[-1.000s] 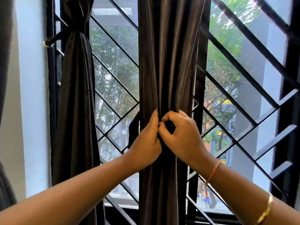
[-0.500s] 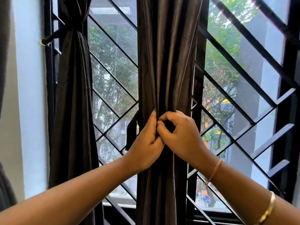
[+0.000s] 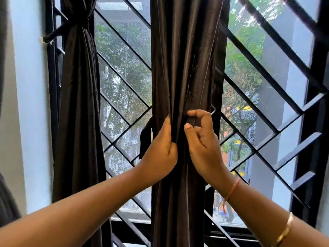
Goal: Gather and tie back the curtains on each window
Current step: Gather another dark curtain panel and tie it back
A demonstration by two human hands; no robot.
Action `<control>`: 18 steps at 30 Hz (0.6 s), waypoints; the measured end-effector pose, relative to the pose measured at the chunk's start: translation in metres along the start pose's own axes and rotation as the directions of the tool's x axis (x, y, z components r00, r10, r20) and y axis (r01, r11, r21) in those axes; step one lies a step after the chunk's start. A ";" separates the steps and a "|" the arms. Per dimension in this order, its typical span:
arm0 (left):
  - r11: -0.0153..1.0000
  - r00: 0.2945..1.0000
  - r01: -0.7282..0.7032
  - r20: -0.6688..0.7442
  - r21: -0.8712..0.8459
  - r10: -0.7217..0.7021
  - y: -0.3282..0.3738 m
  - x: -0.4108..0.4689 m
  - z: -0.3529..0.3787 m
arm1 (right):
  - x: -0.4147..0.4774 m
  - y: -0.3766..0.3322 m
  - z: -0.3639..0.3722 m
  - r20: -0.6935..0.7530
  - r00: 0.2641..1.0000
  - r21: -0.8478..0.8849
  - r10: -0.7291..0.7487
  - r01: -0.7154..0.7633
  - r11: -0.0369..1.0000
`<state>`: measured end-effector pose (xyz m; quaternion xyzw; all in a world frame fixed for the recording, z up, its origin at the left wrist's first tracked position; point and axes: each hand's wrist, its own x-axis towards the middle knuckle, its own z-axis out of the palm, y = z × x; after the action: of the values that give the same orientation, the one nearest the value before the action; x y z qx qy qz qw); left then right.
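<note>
The middle curtain (image 3: 185,68) hangs gathered into a narrow column down the centre of the window grille (image 3: 267,77). The left hand (image 3: 160,150) grips its left edge. The thumb lies up the front folds and the other fingers curl round behind the cloth, out of sight. Just to the right, nearly touching it, the right hand (image 3: 204,145) pinches the end of a dark tie strap (image 3: 192,120) between thumb and forefinger, against the front of the folds. Its remaining fingers are loosely curled and hold nothing. More of the strap juts out past the curtain's left edge, just left of the left fingers (how it runs behind the cloth cannot be seen).

The curtain's right edge lies along a vertical frame bar (image 3: 218,97) just right of the right fingers. Beyond that, only diagonal bars and glass.

Well left of the fingers hangs a second curtain (image 3: 78,113), bound high up by its own tie (image 3: 58,32), which reaches the pale wall (image 3: 32,104). Open grille lies between it and the left fingers. The right forearm wears a thread band (image 3: 232,188) and a gold bangle (image 3: 284,230).
</note>
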<state>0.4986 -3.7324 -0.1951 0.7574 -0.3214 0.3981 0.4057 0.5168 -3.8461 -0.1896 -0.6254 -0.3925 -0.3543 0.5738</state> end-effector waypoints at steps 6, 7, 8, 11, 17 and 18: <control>0.995 0.996 0.090 -0.004 0.035 -0.090 -0.012 -0.002 0.003 | 0.001 -0.002 0.002 0.003 0.997 -0.180 -0.082 0.081 0.980; 0.992 0.993 0.118 0.011 0.040 -0.119 -0.013 -0.002 0.003 | 0.001 -0.002 0.002 -0.002 0.997 -0.193 -0.075 0.073 0.979; 0.989 0.990 0.137 0.026 0.047 -0.138 -0.015 -0.002 0.002 | 0.001 -0.002 0.003 -0.012 0.998 -0.199 -0.063 0.059 0.978; 0.985 0.983 0.167 0.071 0.046 -0.170 -0.013 -0.001 0.001 | 0.003 -0.002 0.004 -0.032 0.999 -0.196 -0.024 0.018 0.981; 0.970 0.970 0.231 0.100 -0.075 -0.223 -0.011 -0.002 -0.001 | 0.003 -0.003 0.002 0.037 0.999 -0.116 -0.014 0.018 0.993; 0.976 0.975 0.211 0.086 -0.063 -0.205 -0.010 -0.002 -0.001 | 0.005 -0.002 0.001 0.039 0.999 -0.111 -0.019 0.023 0.994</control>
<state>0.5050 -3.7268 -0.1999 0.7869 -0.2703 0.3115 0.4590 0.5171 -3.8447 -0.1849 -0.6589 -0.3896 -0.3696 0.5268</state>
